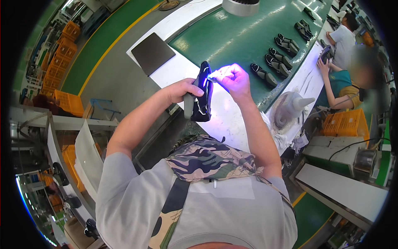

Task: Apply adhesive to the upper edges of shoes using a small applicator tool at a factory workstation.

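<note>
A glossy black shoe [202, 111] with a grey sole side is held upright over the near edge of the white table strip. My left hand [184, 90] grips it from the left, the thumb lying across its shiny upper. My right hand [237, 83] is closed in a pinch at the shoe's upper right edge. Between those fingers is a small whitish piece [215, 76], perhaps cloth, touching or very near the shoe. Blue-violet light falls on the fingertips and the shoe there, which makes the piece hard to make out.
Pairs of dark shoes [278, 62] stand on the green conveyor belt [215, 39]. A dark square board [153, 53] lies at the table's left corner. Right of my arm sits a translucent squeeze bottle [286, 108] by crumpled white cloth. Co-workers handle shoes at the far right. Orange crates [68, 101] stand left.
</note>
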{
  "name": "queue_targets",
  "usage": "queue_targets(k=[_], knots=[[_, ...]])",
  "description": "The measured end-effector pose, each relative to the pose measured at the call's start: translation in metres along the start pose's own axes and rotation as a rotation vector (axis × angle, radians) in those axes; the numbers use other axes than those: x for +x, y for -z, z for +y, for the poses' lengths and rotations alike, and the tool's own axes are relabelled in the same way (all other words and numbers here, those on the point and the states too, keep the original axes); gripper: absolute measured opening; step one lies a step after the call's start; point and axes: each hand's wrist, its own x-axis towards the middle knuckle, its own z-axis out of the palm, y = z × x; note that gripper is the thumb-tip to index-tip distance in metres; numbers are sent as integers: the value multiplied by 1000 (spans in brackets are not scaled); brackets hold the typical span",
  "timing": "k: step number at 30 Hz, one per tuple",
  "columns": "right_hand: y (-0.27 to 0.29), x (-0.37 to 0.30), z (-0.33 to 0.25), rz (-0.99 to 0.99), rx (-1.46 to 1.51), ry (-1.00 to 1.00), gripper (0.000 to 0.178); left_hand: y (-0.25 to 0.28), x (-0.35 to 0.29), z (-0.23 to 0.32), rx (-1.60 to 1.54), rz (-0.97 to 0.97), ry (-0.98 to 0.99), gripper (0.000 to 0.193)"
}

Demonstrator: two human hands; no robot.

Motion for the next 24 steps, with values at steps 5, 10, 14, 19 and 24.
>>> queue_targets(k=[5, 10, 14, 19, 24], knots=[[-14, -3, 2, -99, 86, -48, 28, 21, -9, -6, -113, 54, 4, 49], [-28, -4, -8, -184, 115, -214, 27, 39, -17, -15, -212, 113, -8, 45], [-36, -3, -9, -222, 93, -227, 26, 43, -25, -22, -395, 117, -34, 45], [-47, -2, -8, -266, 8, -151, 27, 45, -36, -33, -482, 155, -31, 44], [-56, -3, -8, -276, -3, -155, 23, 50, -45, -49, -655, 177, -79, 40]])
